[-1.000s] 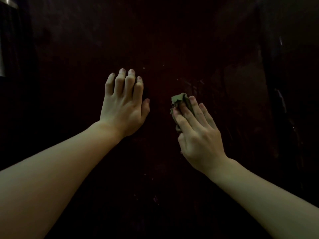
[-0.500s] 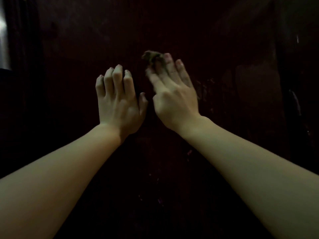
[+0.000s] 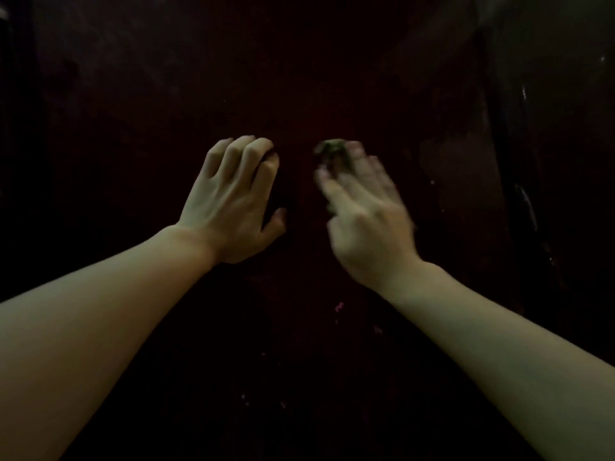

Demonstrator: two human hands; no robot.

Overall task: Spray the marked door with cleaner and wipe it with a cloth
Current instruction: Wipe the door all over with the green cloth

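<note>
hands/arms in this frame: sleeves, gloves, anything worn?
Nothing worn that shows. Left hand and right hand are bare: no gloves, rings, watch or bracelet visible. Both forearms are bare to the frame edge, no sleeve in view. Fingernails look short. The light is dim and the right hand is motion-blurred, so small details there cannot be told.

Door (image 3: pixel 299 78): dark reddish-brown surface, smooth, with a dull sheen in patches toward the upper right; material cannot be confirmed in this light. Small pale and pinkish specks mark the lower part of the panel. A lighter, hazy smear shows on the right of the panel.

Cloth (image 3: pixel 334 154): green, soft fabric, crumpled and matt; blurred, so the weave cannot be read.

Frame (image 3: pixel 519 194) at the right edge: dark, glossy finish, with thin bright highlights along its length.

Both hands are bare skin, matt.
</note>
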